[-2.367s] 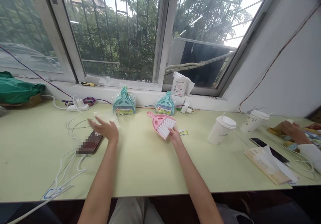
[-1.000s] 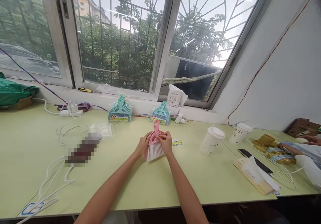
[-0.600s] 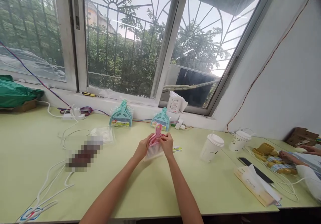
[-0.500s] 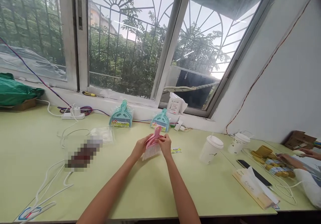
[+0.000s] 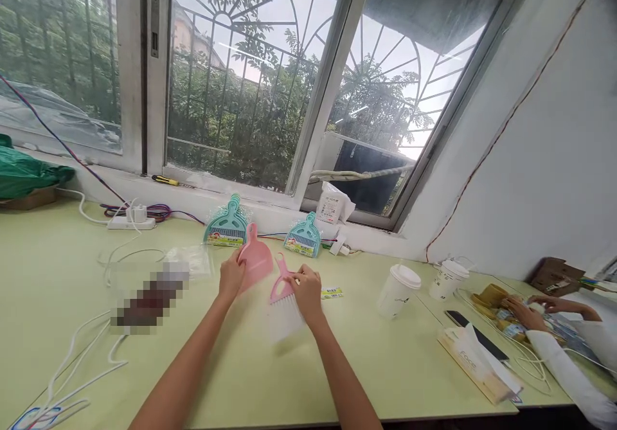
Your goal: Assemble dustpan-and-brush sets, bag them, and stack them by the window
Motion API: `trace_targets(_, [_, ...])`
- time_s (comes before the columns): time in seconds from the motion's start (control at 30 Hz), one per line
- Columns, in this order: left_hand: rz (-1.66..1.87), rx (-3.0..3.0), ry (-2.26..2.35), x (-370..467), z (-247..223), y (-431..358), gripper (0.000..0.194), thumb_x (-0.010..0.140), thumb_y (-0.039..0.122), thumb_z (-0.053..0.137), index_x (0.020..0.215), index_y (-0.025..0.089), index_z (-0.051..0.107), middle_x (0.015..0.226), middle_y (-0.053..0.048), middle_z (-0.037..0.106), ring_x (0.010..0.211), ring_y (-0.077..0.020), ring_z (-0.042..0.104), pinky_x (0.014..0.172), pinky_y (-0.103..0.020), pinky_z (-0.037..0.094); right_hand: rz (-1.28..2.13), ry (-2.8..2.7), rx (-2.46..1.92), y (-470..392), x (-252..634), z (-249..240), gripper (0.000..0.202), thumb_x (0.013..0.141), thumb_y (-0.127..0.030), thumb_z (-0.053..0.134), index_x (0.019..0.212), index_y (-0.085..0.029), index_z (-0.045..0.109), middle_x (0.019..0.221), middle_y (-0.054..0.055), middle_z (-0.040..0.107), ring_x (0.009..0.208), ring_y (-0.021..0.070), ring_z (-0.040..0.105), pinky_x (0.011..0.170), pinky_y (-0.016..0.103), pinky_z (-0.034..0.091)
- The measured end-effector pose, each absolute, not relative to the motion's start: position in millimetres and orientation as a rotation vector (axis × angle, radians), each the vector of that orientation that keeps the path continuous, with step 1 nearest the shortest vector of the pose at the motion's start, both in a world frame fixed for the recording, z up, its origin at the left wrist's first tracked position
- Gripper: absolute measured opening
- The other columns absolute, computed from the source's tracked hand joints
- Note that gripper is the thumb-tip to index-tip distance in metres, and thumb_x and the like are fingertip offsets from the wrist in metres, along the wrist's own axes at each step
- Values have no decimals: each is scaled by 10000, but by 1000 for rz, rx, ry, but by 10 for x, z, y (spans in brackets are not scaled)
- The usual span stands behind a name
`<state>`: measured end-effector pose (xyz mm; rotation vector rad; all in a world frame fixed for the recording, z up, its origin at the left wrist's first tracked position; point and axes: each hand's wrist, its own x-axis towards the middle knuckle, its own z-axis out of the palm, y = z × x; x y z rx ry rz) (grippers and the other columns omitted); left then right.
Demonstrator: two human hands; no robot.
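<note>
My left hand [image 5: 232, 277] is closed on the edge of a pink dustpan [image 5: 257, 256], held upright with its handle up. In my right hand [image 5: 306, 288] is a pink hand brush [image 5: 284, 295] with white bristles pointing down, pinched near its handle. The two pieces are apart, side by side above the table. A green and white label strip [image 5: 331, 293] lies just right of my right hand. Behind them stand two sets of teal dustpans with brushes, a left set [image 5: 227, 227] and a right set [image 5: 303, 235], in clear wrapping.
White lidded cups [image 5: 399, 290] stand to the right, near a phone [image 5: 475, 333] and a tissue pack [image 5: 477, 366]. A co-worker's hands [image 5: 525, 311] handle yellow items at far right. Clear plastic bags [image 5: 190, 259], white cables [image 5: 91, 346] and a power strip [image 5: 131, 222] lie left.
The pink dustpan and brush, held together before, are now separated. My left hand has moved left with the dustpan; my right hand keeps the brush, tilted lower. The co-worker's hands have come together.
</note>
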<state>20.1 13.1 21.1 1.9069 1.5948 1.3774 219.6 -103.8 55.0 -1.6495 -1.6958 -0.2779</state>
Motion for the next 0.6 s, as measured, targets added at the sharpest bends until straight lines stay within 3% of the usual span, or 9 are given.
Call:
trace_targets(0.17, [916, 2000, 1565, 202, 39, 112, 351, 845, 179, 432, 1164, 170, 577, 1068, -103, 669, 996, -247, 615, 798, -307, 457, -51, -1789, -2007, -1012, 2705, 264, 301, 890, -348, 554, 697, -171, 702, 844, 57, 639, 846, 168, 589, 791, 288, 340])
trace_targets(0.33, [963, 2303, 1747, 303, -74, 1, 362, 913, 272, 378, 1236, 149, 486, 1153, -154, 581, 1089, -247, 546, 859, -324, 427, -9, -1765, -2204, -966, 2892, 10, 187, 798, -336, 647, 850, -163, 695, 1021, 100, 642, 967, 209, 591, 808, 277, 371])
trace_targets(0.43, [887, 2316, 1756, 277, -98, 20, 343, 911, 299, 379, 1200, 160, 501, 1120, -139, 592, 1045, -244, 561, 822, -318, 434, 2, -1762, -2337, -921, 2850, 38, 196, 775, -326, 655, 870, -158, 690, 1048, 112, 648, 981, 228, 598, 792, 285, 388])
trace_targets(0.6, [701, 2286, 1806, 200, -145, 79, 302, 920, 304, 326, 1009, 177, 586, 967, -119, 652, 892, -253, 620, 719, -323, 434, 15, -1783, -2423, -891, 2819, 147, 195, 788, -162, 585, 956, -135, 679, 1046, 141, 662, 966, 217, 615, 744, 265, 396])
